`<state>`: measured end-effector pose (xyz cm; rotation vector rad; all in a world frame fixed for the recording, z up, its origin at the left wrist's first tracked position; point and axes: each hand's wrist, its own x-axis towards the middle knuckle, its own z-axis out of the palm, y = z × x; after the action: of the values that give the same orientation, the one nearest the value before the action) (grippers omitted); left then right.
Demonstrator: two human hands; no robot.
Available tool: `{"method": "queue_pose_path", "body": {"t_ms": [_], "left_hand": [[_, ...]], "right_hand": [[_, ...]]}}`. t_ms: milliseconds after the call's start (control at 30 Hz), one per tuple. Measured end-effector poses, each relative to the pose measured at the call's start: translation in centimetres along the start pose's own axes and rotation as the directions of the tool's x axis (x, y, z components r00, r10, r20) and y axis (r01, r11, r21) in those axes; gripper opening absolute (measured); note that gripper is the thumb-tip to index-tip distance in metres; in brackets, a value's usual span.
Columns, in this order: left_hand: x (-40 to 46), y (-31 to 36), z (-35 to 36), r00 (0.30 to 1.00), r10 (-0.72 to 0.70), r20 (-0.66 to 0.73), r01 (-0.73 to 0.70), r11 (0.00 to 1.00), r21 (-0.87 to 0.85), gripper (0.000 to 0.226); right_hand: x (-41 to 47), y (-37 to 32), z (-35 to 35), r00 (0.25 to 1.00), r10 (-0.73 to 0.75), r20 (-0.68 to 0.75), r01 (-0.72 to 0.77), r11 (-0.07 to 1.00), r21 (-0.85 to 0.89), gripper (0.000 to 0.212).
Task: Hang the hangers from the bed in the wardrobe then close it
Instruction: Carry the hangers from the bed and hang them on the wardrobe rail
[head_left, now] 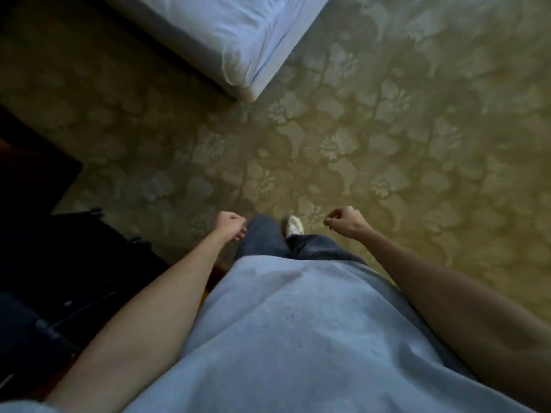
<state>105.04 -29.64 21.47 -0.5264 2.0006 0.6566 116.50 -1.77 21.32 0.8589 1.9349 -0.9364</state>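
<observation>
Standing on the patterned carpet (372, 138), the person looks straight down, with a corner of the bed (238, 34) ahead and to the left. Both hands hang in front of the body with nothing in them. The left hand (229, 225) is curled into a loose fist beside the jeans (265, 236); the right hand (346, 222) is likewise curled, thumb near the fingertips, empty. One white shoe (293, 225) shows between them, so the person seems to be mid-step.

No hangers are visible: the small part of the bed in view shows only pale sheet, and the wardrobe is out of frame. They presumably lie further up the mattress, out of sight.

The main risk from here is footing. Dark bags or cases (74, 257) crowd the floor at the left, close to the left leg, with what looks like straps or cables trailing; a step that way could catch a foot. The bed corner juts into the path too, and a shin could clip it on the approach. Dim light on that left side makes those edges harder to judge. Reaching for the hangers without looking up first could also mean grabbing only some and leaving others behind.
</observation>
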Motion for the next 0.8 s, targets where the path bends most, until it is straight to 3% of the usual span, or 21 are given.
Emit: {"method": "queue_pose_path", "body": {"t_ms": [300,467,633,800], "left_hand": [[7.3,8.4,-6.4,0.990,-0.129,-0.056,0.127,0.991,-0.051,0.021],[13.9,20.7,-8.6,0.989,-0.149,-0.011,0.148,0.987,-0.062,0.024],[17.5,38.1,-9.4,0.995,0.018,0.100,-0.015,0.999,-0.032,0.017],[19.6,56.4,-9.3,0.952,0.239,0.190,-0.243,0.970,-0.003,0.017]], "right_hand": [[11.8,-16.3,-12.1,0.966,-0.255,-0.031,0.256,0.967,0.023,0.020],[19.2,-21.4,-22.0,0.980,-0.197,-0.039,0.196,0.980,-0.028,0.018],[22.7,-21.5,-32.1,0.994,-0.035,-0.105,0.037,0.999,0.016,0.017],[24.6,-20.6,-41.2,0.973,0.066,-0.219,-0.051,0.996,0.072,0.018]]}}
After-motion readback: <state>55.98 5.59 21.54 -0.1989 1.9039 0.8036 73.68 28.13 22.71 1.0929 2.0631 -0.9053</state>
